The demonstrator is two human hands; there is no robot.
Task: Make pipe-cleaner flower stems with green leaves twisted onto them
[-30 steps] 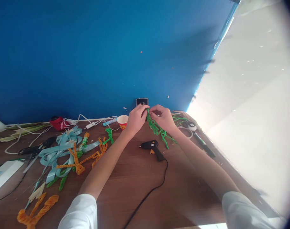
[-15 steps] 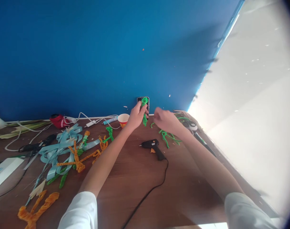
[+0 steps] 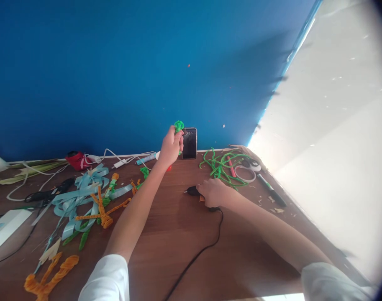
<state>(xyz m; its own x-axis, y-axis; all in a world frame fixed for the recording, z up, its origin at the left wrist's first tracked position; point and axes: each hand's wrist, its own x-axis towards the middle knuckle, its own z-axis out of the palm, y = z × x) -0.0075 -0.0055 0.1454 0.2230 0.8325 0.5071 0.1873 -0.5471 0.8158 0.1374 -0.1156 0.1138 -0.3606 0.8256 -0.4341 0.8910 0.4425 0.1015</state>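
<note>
My left hand is closed around a green pipe-cleaner piece, whose looped top sticks out above the fist. It is held up just left of a phone that leans upright on the blue wall. My right hand lies over a black hot glue gun on the table, fingers curled on its body. The nozzle points left, and most of the handle is hidden under the hand. Beyond that hand spreads a tangle of green pipe cleaners.
Orange pipe-cleaner shapes and light blue ribbon lie at left, with white cables behind. A marker and a tape roll are at right. The glue gun's cord runs toward me. My left arm mostly hides a paper cup.
My left hand has shifted left with the green pipe-cleaner piece, uncovering the phone. My right hand has come down toward me onto the glue gun, baring the green pipe cleaners.
</note>
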